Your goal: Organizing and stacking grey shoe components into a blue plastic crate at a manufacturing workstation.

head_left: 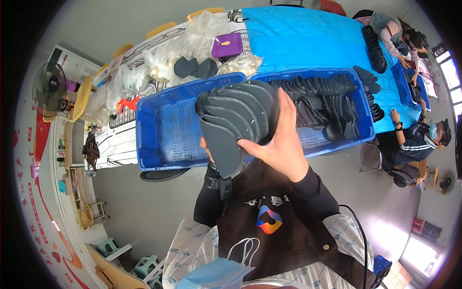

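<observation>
A fanned stack of dark grey, rounded foam pads (236, 113) is between my two hands, above the blue crates. My left hand (207, 146) grips the stack from behind on its left side, and most of its fingers are hidden by the pads. On the right side, my right hand (288, 147) clasps the same stack, with its thumb on the front pad and its fingers reaching up along the edge. Behind the stack stands the left blue crate (175, 161), its visible floor bare. The right blue crate (332, 147) holds rows of similar dark pads (320, 86).
Clear plastic bags (192, 41), a purple tray (227, 45) and loose dark pads (195, 68) lie on the table's far left. A blue sheet (303, 41) covers the far right. Two people (416, 144) work at the right beside another blue crate (402, 84).
</observation>
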`<action>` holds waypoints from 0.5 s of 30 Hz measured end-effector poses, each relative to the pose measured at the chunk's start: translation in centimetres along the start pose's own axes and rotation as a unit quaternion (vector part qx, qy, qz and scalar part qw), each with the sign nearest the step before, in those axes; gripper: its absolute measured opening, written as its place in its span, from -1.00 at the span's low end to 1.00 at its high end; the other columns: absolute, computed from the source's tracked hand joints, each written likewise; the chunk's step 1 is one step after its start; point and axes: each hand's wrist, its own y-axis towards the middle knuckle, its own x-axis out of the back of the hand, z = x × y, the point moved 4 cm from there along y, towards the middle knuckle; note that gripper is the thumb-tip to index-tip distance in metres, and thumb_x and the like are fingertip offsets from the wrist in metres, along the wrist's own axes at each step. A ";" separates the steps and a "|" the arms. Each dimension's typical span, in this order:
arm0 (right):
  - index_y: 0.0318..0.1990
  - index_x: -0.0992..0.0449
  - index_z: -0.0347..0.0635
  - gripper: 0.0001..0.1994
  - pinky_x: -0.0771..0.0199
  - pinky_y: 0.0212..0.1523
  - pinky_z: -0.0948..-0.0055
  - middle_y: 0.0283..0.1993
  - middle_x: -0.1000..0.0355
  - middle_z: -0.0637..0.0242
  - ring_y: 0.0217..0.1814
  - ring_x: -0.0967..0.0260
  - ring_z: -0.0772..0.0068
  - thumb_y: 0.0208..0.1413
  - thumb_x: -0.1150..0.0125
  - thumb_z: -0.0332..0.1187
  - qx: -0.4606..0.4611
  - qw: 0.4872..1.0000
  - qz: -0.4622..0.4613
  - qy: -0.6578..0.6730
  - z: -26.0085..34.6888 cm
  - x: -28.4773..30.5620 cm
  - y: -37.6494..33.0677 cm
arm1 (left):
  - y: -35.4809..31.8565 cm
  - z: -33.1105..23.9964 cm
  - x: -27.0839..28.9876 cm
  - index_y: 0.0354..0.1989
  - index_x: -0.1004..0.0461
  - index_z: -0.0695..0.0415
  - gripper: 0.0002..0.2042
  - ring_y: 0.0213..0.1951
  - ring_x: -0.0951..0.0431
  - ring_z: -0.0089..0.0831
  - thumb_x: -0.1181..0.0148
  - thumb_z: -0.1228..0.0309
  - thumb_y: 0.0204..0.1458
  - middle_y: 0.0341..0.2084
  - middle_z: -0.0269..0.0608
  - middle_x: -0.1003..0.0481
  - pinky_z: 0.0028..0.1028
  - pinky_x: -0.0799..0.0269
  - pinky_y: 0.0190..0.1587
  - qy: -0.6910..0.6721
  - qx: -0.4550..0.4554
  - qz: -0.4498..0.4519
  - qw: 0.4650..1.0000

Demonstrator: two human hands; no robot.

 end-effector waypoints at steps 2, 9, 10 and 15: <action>0.56 0.15 -0.36 0.23 -0.23 0.47 0.02 0.53 0.10 -0.27 0.57 -0.02 -0.27 -0.13 -0.69 -0.22 0.017 1.000 0.000 0.005 0.2 0.2 -0.1 | -0.3 0.0 0.2 0.51 -0.14 0.17 -0.07 0.32 -0.42 -0.18 -0.41 -0.04 0.02 0.33 -0.08 -0.38 -0.22 -0.37 0.37 0.002 0.003 0.003 1.000; 0.31 -0.41 -0.30 -0.55 -0.49 -0.03 0.53 0.09 -0.54 0.30 0.02 -0.46 0.63 0.29 -0.27 -0.58 -0.190 0.861 0.035 0.470 -5.0 0.9 -0.8 | -0.8 -0.3 0.7 0.50 -0.15 0.17 -0.09 0.31 -0.43 -0.18 -0.42 0.00 0.03 0.32 -0.09 -0.39 -0.23 -0.37 0.36 0.012 0.005 0.009 1.000; 0.31 -0.41 -0.30 -0.55 -0.49 -0.03 0.53 0.09 -0.54 0.30 0.02 -0.46 0.63 0.29 -0.27 -0.58 -0.192 0.861 0.030 0.470 -5.3 1.2 -0.9 | -0.9 -0.3 0.8 0.50 -0.16 0.17 -0.09 0.31 -0.43 -0.18 -0.42 0.01 0.03 0.32 -0.09 -0.39 -0.23 -0.37 0.36 0.013 0.008 0.011 1.000; 0.22 -0.50 -0.31 -0.65 -0.51 -0.11 0.59 -0.02 -0.57 0.36 -0.14 -0.49 0.69 0.30 -0.27 -0.56 -0.178 0.854 0.053 0.487 -4.7 1.4 -0.9 | -1.6 -2.1 0.5 0.49 -0.16 0.17 -0.11 0.31 -0.43 -0.19 -0.43 0.04 0.04 0.31 -0.10 -0.40 -0.23 -0.38 0.35 0.013 0.011 0.039 0.999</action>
